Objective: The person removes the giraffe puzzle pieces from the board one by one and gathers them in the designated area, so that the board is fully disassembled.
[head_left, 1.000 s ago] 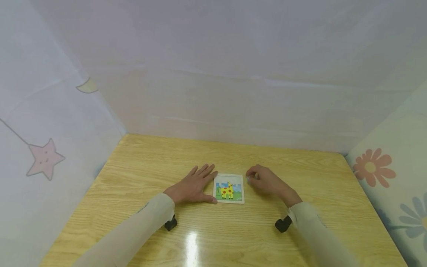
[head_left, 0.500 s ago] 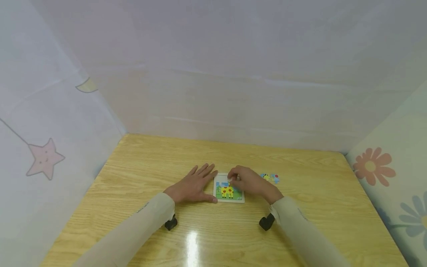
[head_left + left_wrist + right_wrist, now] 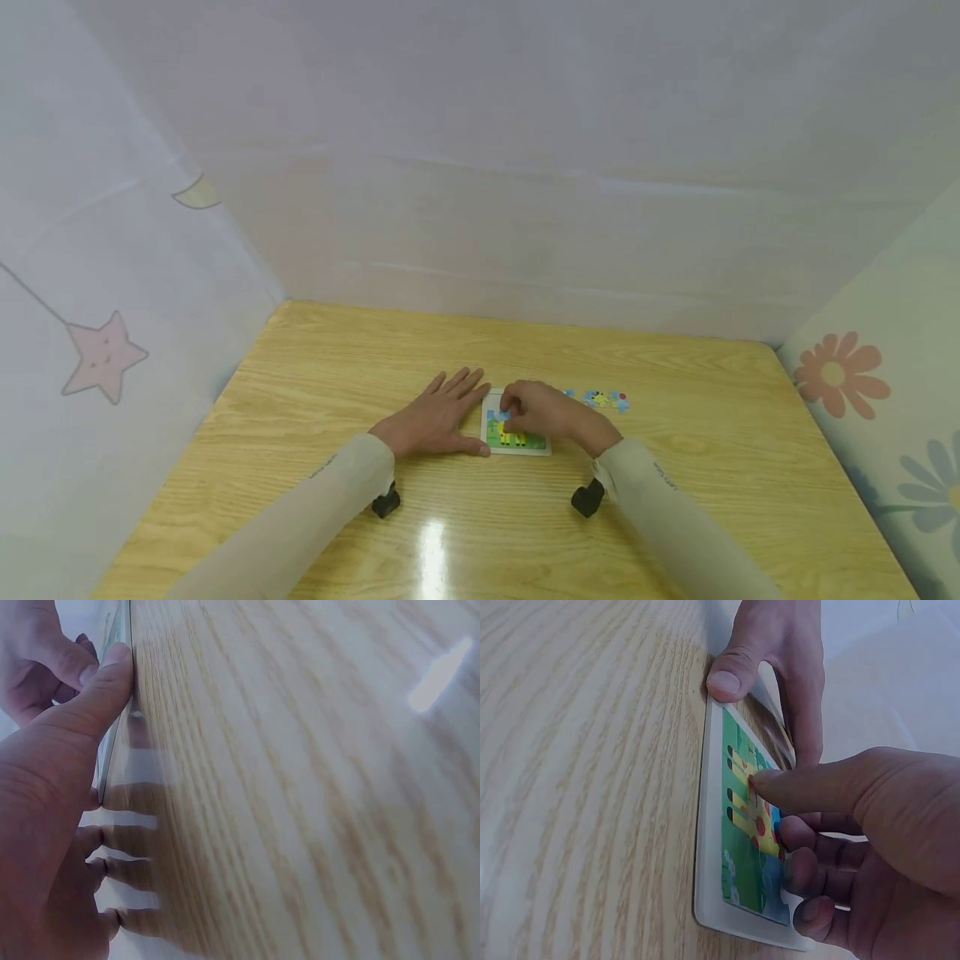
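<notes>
A small white-framed puzzle board lies flat on the wooden table, with a yellow, red-spotted giraffe picture on green and blue. My left hand rests flat at the board's left side, fingers spread, thumb and index finger against its edge. Above the board, my right hand has curled fingers and pinches a small puzzle piece, mostly hidden by the fingertips. The right thumb touches the giraffe in the right wrist view. The board's upper right part is covered by this hand.
Several loose puzzle pieces, blue with yellow and red, lie right of the board. Pale printed cloth stands behind the table and at both sides. A black wrist camera hangs under the right sleeve.
My right hand has moved left from beside the board to over it, carrying the puzzle piece, then slightly farther left and down. Loose pieces behind it have come into view. The left hand stays put.
</notes>
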Action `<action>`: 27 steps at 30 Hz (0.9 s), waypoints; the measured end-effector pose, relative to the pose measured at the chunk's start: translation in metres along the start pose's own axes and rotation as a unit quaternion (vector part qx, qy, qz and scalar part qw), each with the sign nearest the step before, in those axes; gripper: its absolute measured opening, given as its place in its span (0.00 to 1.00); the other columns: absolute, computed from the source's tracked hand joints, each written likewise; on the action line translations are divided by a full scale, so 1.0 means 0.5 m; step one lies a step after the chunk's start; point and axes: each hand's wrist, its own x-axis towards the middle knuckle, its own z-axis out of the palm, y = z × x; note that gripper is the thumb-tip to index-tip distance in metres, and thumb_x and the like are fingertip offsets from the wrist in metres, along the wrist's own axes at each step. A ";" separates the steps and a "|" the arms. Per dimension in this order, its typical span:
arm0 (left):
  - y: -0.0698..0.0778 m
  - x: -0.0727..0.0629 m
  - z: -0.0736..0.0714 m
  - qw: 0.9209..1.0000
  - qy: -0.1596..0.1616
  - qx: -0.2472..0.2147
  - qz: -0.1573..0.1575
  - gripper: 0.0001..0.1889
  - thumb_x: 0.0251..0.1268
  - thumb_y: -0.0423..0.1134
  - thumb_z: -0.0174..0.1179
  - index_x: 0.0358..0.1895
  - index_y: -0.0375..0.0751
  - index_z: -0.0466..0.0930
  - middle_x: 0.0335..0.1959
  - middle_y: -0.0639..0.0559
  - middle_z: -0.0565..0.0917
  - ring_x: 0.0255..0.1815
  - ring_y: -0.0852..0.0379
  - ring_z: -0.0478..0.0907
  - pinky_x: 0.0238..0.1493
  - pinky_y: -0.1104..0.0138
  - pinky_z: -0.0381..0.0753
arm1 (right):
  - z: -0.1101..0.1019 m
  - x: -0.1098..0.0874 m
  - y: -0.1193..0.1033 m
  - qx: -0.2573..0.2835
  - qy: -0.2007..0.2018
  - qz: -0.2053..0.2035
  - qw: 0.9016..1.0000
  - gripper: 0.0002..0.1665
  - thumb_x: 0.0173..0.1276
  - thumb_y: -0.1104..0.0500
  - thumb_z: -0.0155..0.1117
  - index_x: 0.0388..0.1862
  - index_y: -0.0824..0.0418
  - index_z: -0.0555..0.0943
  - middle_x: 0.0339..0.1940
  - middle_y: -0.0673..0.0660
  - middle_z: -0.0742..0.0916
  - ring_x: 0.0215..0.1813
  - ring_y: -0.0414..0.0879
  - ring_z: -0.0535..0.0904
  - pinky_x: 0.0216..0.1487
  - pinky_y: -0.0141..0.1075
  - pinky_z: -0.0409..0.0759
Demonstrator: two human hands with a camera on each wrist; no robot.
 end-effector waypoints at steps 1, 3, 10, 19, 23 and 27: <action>0.000 0.001 0.000 1.000 0.001 0.003 0.000 0.56 0.69 0.76 0.57 0.88 0.45 0.50 0.91 0.43 0.44 0.92 0.39 0.40 0.90 0.37 0.44 | -0.001 0.000 -0.002 -0.002 -0.004 0.001 1.000 0.12 0.74 0.57 0.73 0.53 0.59 0.84 0.40 0.49 0.85 0.39 0.42 0.77 0.44 0.36 0.79; 0.000 0.001 -0.001 1.000 0.002 0.006 0.000 0.56 0.69 0.77 0.57 0.88 0.45 0.50 0.91 0.42 0.44 0.92 0.39 0.41 0.90 0.37 0.44 | -0.002 0.000 -0.007 -0.005 -0.009 0.004 1.000 0.15 0.73 0.56 0.75 0.53 0.59 0.83 0.39 0.49 0.84 0.39 0.42 0.77 0.44 0.36 0.79; 0.000 0.001 -0.002 1.000 0.005 0.007 -0.002 0.57 0.68 0.78 0.57 0.88 0.46 0.51 0.91 0.43 0.44 0.92 0.39 0.41 0.90 0.38 0.45 | -0.003 0.002 -0.009 0.006 -0.014 0.006 1.000 0.16 0.73 0.57 0.75 0.52 0.61 0.80 0.37 0.51 0.82 0.37 0.43 0.74 0.40 0.35 0.76; 0.001 0.001 0.001 1.000 0.000 0.000 -0.007 0.57 0.67 0.78 0.57 0.89 0.46 0.50 0.92 0.44 0.43 0.93 0.41 0.39 0.90 0.38 0.43 | 0.001 0.001 -0.006 0.033 -0.011 0.004 0.999 0.17 0.71 0.60 0.76 0.51 0.60 0.77 0.39 0.54 0.81 0.39 0.45 0.73 0.40 0.37 0.75; 0.001 0.001 0.002 1.000 -0.004 0.002 -0.013 0.58 0.66 0.79 0.57 0.89 0.47 0.49 0.92 0.46 0.42 0.93 0.43 0.38 0.90 0.39 0.42 | 0.006 -0.002 -0.006 0.041 -0.005 -0.001 0.999 0.18 0.71 0.61 0.76 0.52 0.59 0.75 0.45 0.54 0.83 0.43 0.45 0.75 0.47 0.39 0.78; 0.001 0.001 0.002 1.000 -0.006 0.002 -0.014 0.58 0.66 0.79 0.57 0.89 0.48 0.48 0.92 0.46 0.41 0.93 0.43 0.38 0.91 0.40 0.41 | 0.011 -0.005 -0.007 0.045 -0.001 -0.007 0.999 0.22 0.72 0.61 0.75 0.59 0.59 0.75 0.47 0.54 0.83 0.45 0.46 0.77 0.50 0.40 0.80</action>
